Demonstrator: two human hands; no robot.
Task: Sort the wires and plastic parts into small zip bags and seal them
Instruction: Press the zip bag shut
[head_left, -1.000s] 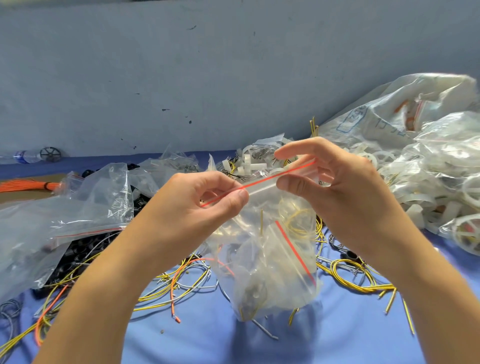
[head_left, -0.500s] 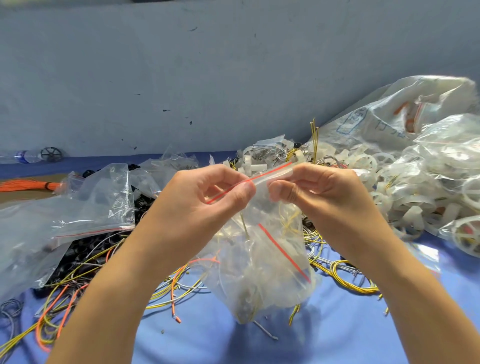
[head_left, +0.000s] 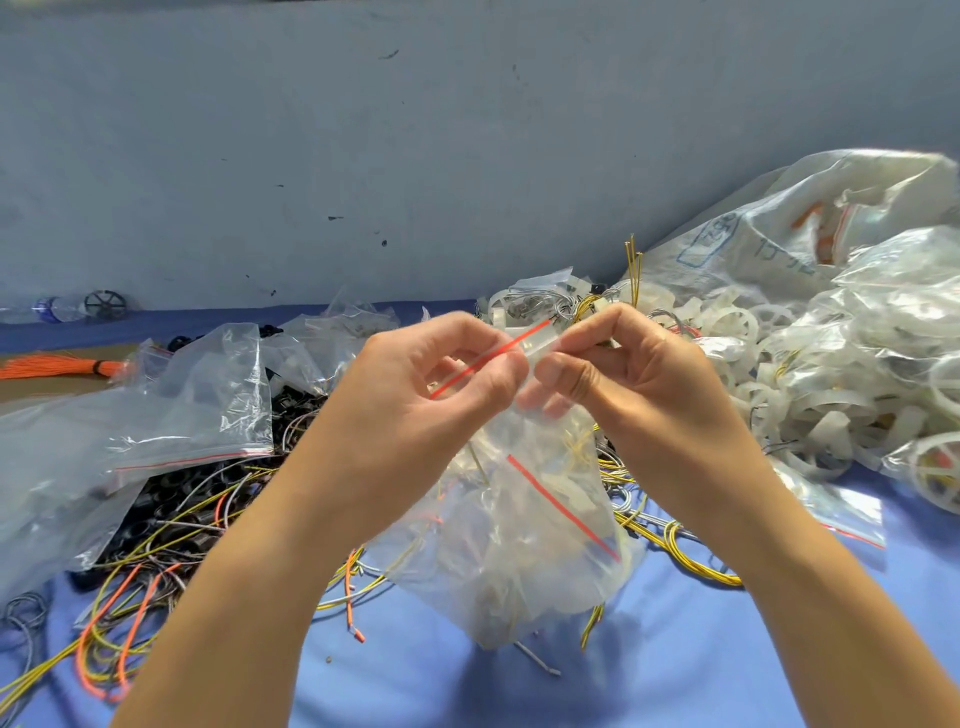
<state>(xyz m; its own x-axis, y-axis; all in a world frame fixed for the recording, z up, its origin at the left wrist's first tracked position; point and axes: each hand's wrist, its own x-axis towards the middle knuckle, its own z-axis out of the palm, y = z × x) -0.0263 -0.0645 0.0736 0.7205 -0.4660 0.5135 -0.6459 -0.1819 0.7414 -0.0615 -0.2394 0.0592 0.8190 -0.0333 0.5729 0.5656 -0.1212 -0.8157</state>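
Closing in along the red zip strip (head_left: 524, 338), the right hand (head_left: 639, 374) has slid to meet the left hand (head_left: 436, 384); both hands' fingers (head_left: 558, 371) pinch the zip bag (head_left: 519, 519) at its mouth above the table (head_left: 675, 649); sealing looks nearly finished.

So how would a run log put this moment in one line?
step: sealing zip bag | left hand: pinches red zip strip | right hand: pinches same strip | contents: yellow wires
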